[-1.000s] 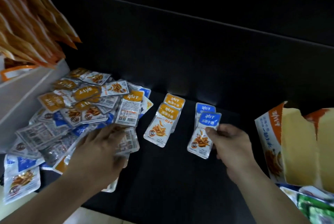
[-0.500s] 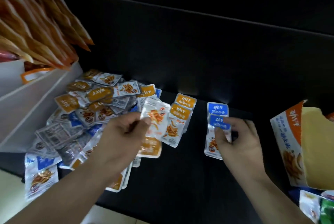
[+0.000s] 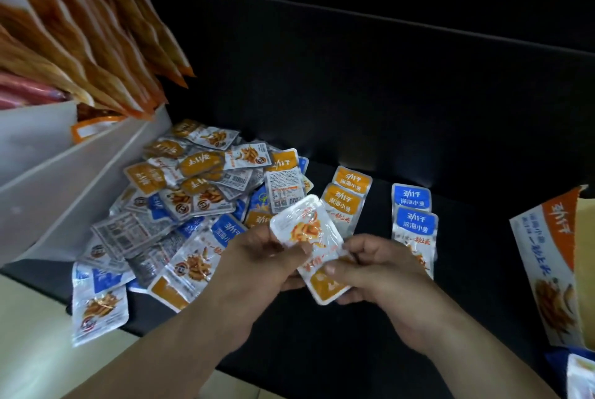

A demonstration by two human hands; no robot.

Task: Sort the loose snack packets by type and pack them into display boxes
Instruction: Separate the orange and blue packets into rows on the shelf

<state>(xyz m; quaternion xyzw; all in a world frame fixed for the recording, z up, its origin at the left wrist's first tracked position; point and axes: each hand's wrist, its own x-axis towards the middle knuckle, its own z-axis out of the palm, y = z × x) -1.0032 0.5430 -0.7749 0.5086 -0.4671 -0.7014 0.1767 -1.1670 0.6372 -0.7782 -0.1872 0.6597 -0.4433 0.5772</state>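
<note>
Centrally, just above the dark counter (image 3: 322,350), an orange snack packet (image 3: 309,237) pinched from both sides and tilted, pale clear end up and away, orange end down and near. On its left edge, the left hand (image 3: 257,263), fingers curled in, thumb tip pressed on the packet's face. On its lower right edge, the right hand (image 3: 380,273), thumb laid on top beside the orange end, the other fingers curled underneath. Nothing else gripped by either hand.

Left of the hands, flat on the counter, a heap of loose packets (image 3: 199,192), orange and blue mixed, some face down with barcodes showing. At the heap's near left corner, one blue packet (image 3: 98,302) lying partly over the counter's edge.

Just beyond the held packet, two orange packets (image 3: 346,199) overlapped in a short row, labels facing up. Right of those and a little apart, two blue packets (image 3: 413,218) overlapped the same way, the nearer one partly hidden behind the right hand.

At the far right edge, an opened display box (image 3: 544,266), orange and white, with a picture of the snack on its side, well apart from both rows.

At upper left, white bins (image 3: 64,179) with large orange bags (image 3: 80,44) standing in them and fanning out over the heap.
</note>
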